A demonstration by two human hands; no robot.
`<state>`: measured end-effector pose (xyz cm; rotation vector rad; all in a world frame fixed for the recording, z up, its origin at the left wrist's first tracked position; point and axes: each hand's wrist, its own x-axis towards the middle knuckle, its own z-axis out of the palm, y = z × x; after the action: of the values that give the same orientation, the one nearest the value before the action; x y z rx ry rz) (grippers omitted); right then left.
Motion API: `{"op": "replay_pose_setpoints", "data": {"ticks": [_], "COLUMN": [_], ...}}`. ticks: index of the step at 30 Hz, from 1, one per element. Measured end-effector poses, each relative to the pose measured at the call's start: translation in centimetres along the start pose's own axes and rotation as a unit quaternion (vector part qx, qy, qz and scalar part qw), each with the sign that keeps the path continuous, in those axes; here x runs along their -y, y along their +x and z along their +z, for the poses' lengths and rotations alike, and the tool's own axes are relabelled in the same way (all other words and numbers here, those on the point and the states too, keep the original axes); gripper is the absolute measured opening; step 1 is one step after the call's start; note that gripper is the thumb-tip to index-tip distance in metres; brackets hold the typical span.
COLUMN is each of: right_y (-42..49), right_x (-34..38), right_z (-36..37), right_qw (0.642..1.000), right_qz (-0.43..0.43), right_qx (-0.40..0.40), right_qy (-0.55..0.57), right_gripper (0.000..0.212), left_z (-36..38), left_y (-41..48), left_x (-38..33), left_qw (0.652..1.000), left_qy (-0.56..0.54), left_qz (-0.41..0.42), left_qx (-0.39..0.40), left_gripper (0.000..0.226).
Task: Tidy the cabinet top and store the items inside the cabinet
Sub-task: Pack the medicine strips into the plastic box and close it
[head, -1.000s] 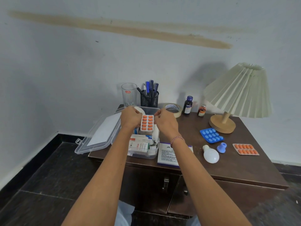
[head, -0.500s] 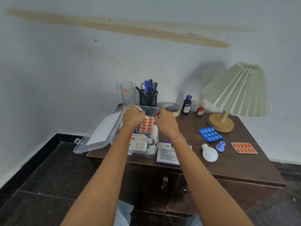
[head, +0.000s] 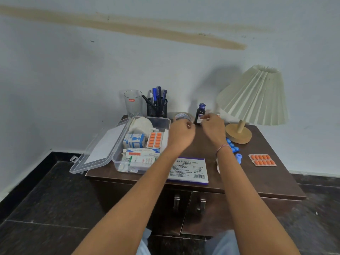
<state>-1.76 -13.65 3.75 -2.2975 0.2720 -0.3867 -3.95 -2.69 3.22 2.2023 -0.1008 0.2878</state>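
Bottle (head: 200, 112), dark and upright at mid-frame. The right hand (head: 211, 128) has fingertips at its label (grasp unclear) and the left hand (head: 181, 135) is loosely curled, empty. Probably best to pinch the body low and lift straight, clear of the lamp (head: 253, 96).

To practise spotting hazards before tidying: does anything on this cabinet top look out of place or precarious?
Yes. The open lid of the box juts past the left edge of the cabinet, over the floor. The stamp pad lies right at the front edge, where a knock might tip it off. Nothing looks spilled or broken.
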Motion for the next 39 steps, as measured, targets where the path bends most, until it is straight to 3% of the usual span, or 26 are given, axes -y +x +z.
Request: {"op": "replay_pose_setpoints", "data": {"ticks": [4, 11, 15, 19, 24, 34, 39], "right_y": [1.1, 1.8, 1.8, 2.0, 1.8, 2.4, 2.1], "right_x": [-2.8, -6.8, -8.9, -10.3, -11.5, -12.1, -12.0], "right_z": [-2.5, -5.7, -6.5, -7.0, -7.0, -6.6, -6.7], "right_qw": [0.999, 0.994, 0.992, 0.99, 0.986, 0.983, 0.974], "right_qz": [0.048, 0.092, 0.11, 0.128, 0.14, 0.166, 0.191], "right_qx": [-0.012, -0.007, 0.019, 0.019, 0.027, 0.072, 0.088], "right_qy": [-0.011, -0.053, -0.056, -0.065, -0.082, -0.004, 0.087], "right_gripper": [0.033, 0.033, 0.034, 0.032, 0.03, 0.029, 0.026], "left_z": [3.6, 7.1, 8.2, 8.9, 9.2, 8.5, 8.1], "left_y": [0.0, 1.2, 1.3, 1.0, 0.7, 0.3, 0.2], "left_x": [-0.9, -2.3, -3.1, -3.7, -4.1, -4.3, -4.2], "left_qw": [0.989, 0.918, 0.898, 0.888, 0.882, 0.854, 0.835], "left_qy": [-0.105, -0.278, -0.294, -0.302, -0.308, -0.336, -0.359], "left_qz": [-0.064, -0.233, -0.278, -0.302, -0.319, -0.364, -0.382], "left_qx": [0.086, 0.161, 0.175, 0.172, 0.161, 0.16, 0.165], "left_gripper": [0.031, 0.039, 0.035, 0.05, 0.052, 0.049, 0.045]}}
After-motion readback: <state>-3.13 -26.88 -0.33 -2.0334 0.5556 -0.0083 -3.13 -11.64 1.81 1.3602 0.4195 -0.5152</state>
